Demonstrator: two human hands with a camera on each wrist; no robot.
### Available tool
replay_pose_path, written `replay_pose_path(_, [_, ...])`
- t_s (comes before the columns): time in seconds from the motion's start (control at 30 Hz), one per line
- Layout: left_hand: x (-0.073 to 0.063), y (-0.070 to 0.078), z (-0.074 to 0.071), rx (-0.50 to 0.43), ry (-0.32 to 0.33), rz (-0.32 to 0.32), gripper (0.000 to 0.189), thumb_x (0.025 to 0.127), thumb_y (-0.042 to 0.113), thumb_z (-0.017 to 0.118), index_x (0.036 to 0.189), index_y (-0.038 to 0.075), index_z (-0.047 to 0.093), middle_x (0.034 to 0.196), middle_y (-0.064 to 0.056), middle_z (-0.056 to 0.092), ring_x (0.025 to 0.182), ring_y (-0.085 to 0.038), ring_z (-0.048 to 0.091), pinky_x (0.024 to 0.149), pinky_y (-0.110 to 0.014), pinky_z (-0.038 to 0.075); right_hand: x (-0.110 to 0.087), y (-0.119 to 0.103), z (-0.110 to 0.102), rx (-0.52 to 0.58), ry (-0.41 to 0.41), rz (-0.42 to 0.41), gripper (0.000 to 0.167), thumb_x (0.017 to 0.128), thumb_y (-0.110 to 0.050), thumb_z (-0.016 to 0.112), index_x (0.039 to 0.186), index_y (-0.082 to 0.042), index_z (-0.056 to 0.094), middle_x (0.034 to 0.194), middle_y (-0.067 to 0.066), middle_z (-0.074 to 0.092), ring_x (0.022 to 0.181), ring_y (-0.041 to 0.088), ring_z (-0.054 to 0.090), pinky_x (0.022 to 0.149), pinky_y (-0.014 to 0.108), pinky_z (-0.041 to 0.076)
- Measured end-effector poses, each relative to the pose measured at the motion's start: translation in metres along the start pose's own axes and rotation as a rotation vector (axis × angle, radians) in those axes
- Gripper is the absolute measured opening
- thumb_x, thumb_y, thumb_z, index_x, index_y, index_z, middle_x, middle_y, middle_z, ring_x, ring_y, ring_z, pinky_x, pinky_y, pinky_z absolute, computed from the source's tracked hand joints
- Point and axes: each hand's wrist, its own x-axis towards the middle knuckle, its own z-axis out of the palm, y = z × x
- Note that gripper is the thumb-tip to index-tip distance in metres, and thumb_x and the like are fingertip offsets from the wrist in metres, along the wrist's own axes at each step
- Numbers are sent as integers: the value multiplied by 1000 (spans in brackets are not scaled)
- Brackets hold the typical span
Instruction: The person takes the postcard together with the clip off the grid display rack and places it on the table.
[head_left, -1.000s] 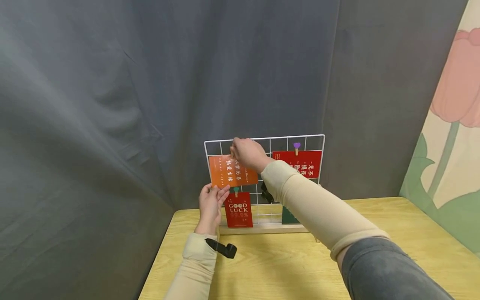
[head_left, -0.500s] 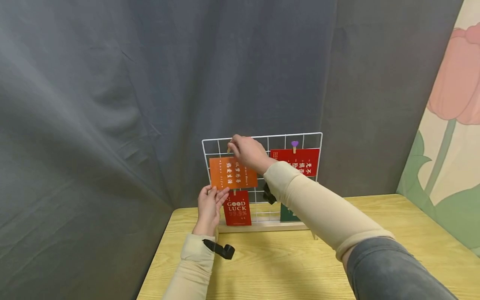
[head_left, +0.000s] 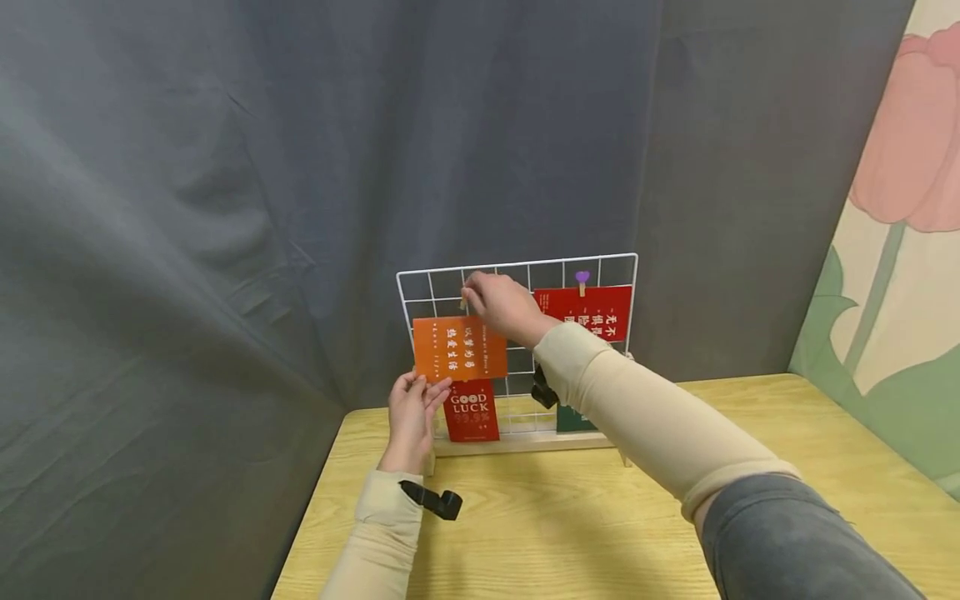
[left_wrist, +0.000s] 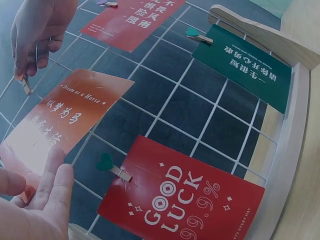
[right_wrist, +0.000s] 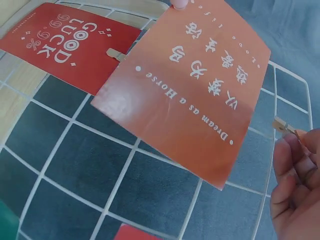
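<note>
My left hand (head_left: 411,412) pinches the lower left corner of an orange card (head_left: 457,348) with white lettering, thumb in front. The card stands out before a white wire grid (head_left: 528,262), tilted in the right wrist view. Above its top edge, my right hand (head_left: 510,304) pinches a small wooden clothespin (right_wrist: 282,125) with a bit of orange at the fingertips. The clothespin is apart from the card. Just below the orange card, a red GOOD LUCK card (head_left: 471,421) hangs on the grid from a clothespin with a green heart (left_wrist: 105,162).
At the grid's upper right, a purple-heart clothespin (head_left: 582,279) holds another red card (head_left: 615,310). Below it hangs a green card (left_wrist: 245,65), partly hidden by the right forearm in the head view. The grid stands in a wooden base (head_left: 517,446) on a wooden table (head_left: 510,517).
The orange card has come down relative to the grid and now overlaps the top of the GOOD LUCK card in the head view. The right hand's clothespin has come into sight above the card.
</note>
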Motion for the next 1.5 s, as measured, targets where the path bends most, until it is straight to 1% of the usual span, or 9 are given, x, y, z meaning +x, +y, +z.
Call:
replay_pose_path(0.23, [-3,-6,-10,42,-1,-15,8,113,8,37,110,2,41,95,-8,47,95,-17,72,93,-33,56,-8,7,5,18,-8,-11,23,110,-22,53,114,-5,67,104,8,72,84,22,65,79,40,54])
replay_pose_path(0.47, [-10,-12,-14,77,4,-7,13,112,8,37,118,-1,44,107,-14,51,97,-18,72,93,-33,56,-18,15,4,27,-32,5,22,109,-22,54,115,-5,66,106,11,72,82,21,63,78,39,54])
replay_pose_path(0.63, [-13,-14,-15,71,8,10,9,112,7,38,113,0,44,103,-13,49,94,-17,72,90,-31,56,-28,19,-1,13,-47,1,22,109,-21,54,115,-3,66,106,12,72,80,21,63,77,40,54])
replay_pose_path(0.77, [-15,-13,-17,67,17,6,9,112,6,38,113,1,44,103,-13,50,94,-17,72,87,-28,57,-36,24,-1,13,-55,10,23,109,-22,56,116,-3,66,105,12,72,85,23,65,81,40,56])
replay_pose_path(0.87, [-17,-11,-18,79,20,5,9,112,8,38,113,1,44,103,-12,50,95,-17,72,91,-31,56,-40,28,1,20,-55,5,22,108,-21,56,114,-3,66,103,11,71,86,23,65,81,40,57])
replay_pose_path(1.0, [-17,-9,-19,95,19,3,10,113,10,39,113,1,44,105,-13,50,96,-16,72,97,-37,54,-43,32,4,20,-45,-17,21,108,-21,56,113,-2,66,100,10,72,82,22,65,77,39,56])
replay_pose_path(1.1, [-17,-9,-20,96,22,2,10,112,9,39,114,1,45,106,-14,50,95,-16,72,98,-37,54,-45,34,6,25,-36,-20,21,108,-20,56,111,-2,66,99,9,72,81,21,65,75,39,55])
replay_pose_path(1.23, [-18,-10,-22,96,29,-7,10,112,8,39,113,1,45,104,-13,51,93,-15,72,92,-32,56,-51,35,8,42,-42,3,21,108,-20,57,112,-2,66,97,9,72,78,20,64,73,38,55])
replay_pose_path(1.5, [-25,-15,-29,103,31,-19,10,112,10,39,114,1,44,100,-11,52,94,-15,72,96,-35,54,-64,42,13,79,-55,48,23,108,-20,56,114,-1,67,100,11,72,80,22,63,75,40,54])
